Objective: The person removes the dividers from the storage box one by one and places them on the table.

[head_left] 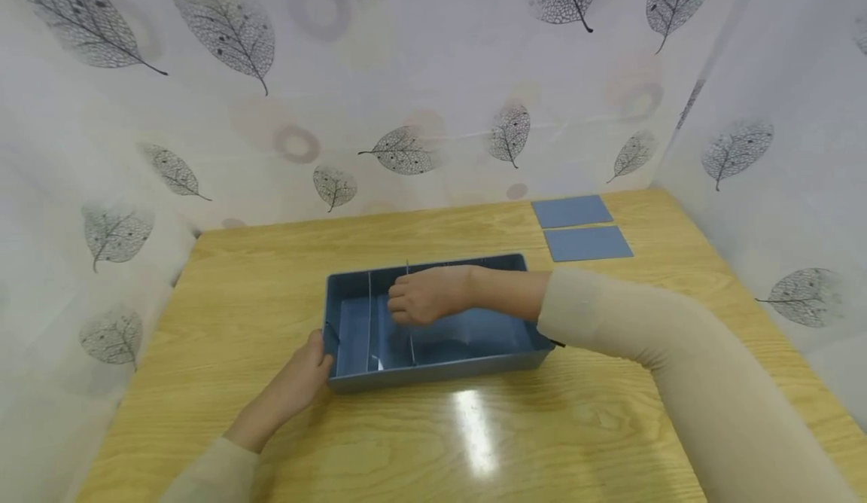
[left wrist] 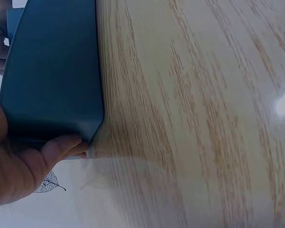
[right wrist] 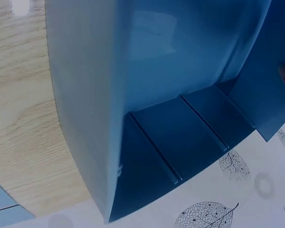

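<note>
A blue rectangular box stands on the wooden table, its long side facing me. At its left end my left hand grips the wall, thumb over the rim; the left wrist view shows the thumb by the corner. My right hand reaches inside the box and pinches a thin blue divider by its upper edge. That divider stands crosswise, and one corner sticks up past the box rim in the right wrist view. Left of it, another divider stands upright across the box.
Two flat blue panels lie at the table's back right. Ridged slots line the box's inner long wall. A leaf-printed white curtain encloses the back and sides of the table.
</note>
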A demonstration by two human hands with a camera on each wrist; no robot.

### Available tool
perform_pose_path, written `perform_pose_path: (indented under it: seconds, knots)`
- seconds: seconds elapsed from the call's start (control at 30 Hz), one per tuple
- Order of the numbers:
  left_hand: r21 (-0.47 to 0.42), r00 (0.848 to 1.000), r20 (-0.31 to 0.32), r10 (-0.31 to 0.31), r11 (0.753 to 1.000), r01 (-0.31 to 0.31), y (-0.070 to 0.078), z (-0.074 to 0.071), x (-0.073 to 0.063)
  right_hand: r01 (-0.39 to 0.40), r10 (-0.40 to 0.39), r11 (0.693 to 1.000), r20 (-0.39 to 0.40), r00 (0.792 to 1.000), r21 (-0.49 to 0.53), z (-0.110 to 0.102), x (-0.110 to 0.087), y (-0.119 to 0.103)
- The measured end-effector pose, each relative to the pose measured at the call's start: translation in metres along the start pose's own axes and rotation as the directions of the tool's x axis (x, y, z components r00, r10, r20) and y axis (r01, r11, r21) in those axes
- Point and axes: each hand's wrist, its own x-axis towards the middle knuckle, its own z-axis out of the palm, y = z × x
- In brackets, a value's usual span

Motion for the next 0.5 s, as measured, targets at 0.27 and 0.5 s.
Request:
perform_pose_path:
  seconds: [0.27,0.5]
  knots:
    - [-0.040,1.000,0.006,-0.025,0.999,0.025,0.001,0.000,0.000,-0.002,0.001,1.000,-0.109,0.994,-0.009,-0.007,-0.003,0.006]
    - [-0.035,1.000,0.001,-0.022,0.999,0.022,0.001,0.000,0.000,-0.006,0.014,1.000,-0.351,0.936,0.024,-0.009,-0.013,0.017]
